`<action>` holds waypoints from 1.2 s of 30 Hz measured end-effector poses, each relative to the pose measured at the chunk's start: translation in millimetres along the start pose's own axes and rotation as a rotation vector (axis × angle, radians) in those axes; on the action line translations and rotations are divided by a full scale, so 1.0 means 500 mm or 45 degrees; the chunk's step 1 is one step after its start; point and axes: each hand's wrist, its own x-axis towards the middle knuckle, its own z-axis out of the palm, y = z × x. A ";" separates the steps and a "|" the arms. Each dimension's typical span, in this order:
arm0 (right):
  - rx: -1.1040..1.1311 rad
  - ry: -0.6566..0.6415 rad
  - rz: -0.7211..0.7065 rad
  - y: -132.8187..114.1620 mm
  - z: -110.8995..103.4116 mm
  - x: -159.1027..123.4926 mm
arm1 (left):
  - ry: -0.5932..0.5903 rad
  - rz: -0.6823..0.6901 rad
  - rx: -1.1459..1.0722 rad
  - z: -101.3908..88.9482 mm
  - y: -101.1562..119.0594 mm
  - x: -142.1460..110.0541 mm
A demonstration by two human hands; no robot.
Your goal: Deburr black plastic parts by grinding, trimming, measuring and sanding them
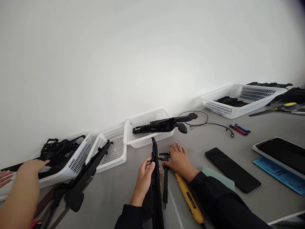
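Observation:
My left hand point(143, 178) is closed around a long, narrow black plastic part point(155, 181), which stands lengthwise in front of me and runs down past the bottom edge. Just right of it, my right hand point(179, 160) rests low over the table, its thumb and index finger on the head of a black caliper point(165, 184). The caliper's jaws point left toward the plastic part, and its beam extends toward me. Beside my right wrist lies a yellow-handled tool point(189, 198) with a dark switch area.
White baskets point(116, 160) line the wall, several holding black parts point(164, 125). At left, another person's arm point(23, 190) reaches into a basket. To the right lie a dark flat panel point(232, 170), a pale green sheet point(218, 177), a blue panel point(281, 175) and a cable point(214, 123).

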 end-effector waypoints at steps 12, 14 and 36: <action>0.431 0.121 0.100 0.003 0.018 0.014 | 0.016 0.007 -0.025 -0.001 -0.007 0.004; 0.481 0.132 0.105 0.001 0.014 0.019 | 0.021 0.008 -0.029 -0.001 -0.007 0.004; 1.691 0.064 0.014 -0.042 -0.049 0.009 | -0.059 0.042 -0.075 0.003 0.005 -0.010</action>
